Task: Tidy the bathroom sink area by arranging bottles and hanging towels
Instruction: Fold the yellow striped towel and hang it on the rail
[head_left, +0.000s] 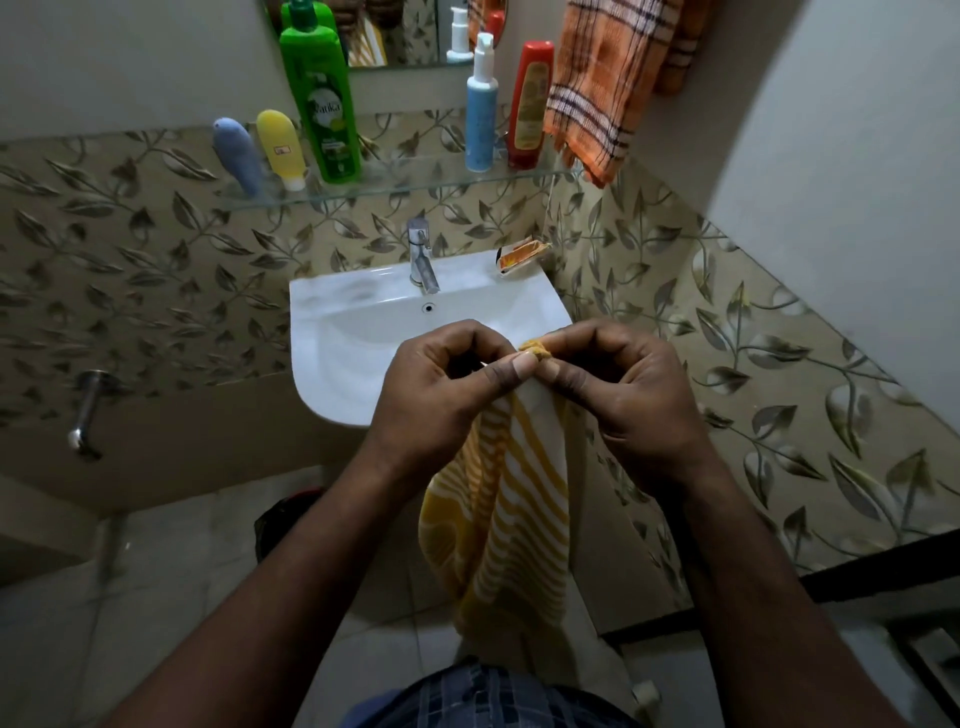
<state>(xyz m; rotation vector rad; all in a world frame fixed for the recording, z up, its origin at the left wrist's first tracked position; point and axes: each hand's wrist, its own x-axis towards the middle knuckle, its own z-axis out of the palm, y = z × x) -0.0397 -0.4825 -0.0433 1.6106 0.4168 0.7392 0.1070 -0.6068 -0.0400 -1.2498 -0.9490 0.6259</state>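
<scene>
A yellow and white striped towel (511, 509) hangs down in front of the white sink (363, 332). My left hand (447, 389) and my right hand (618, 395) both pinch its top edge, close together above the basin's front rim. An orange checked towel (597, 98) hangs at the upper right by the mirror. On the glass shelf (415, 189) stand a grey-blue tube (239, 156), a yellow tube (282, 148), a tall green bottle (322, 104), a blue and white pump bottle (480, 111) and a red bottle (529, 106).
A chrome tap (423, 260) rises at the back of the sink, with an orange sachet (522, 255) on the rim beside it. Another metal tap (85, 410) juts from the left wall. Leaf-patterned tiles cover both walls; a dark object (283, 519) sits on the floor below.
</scene>
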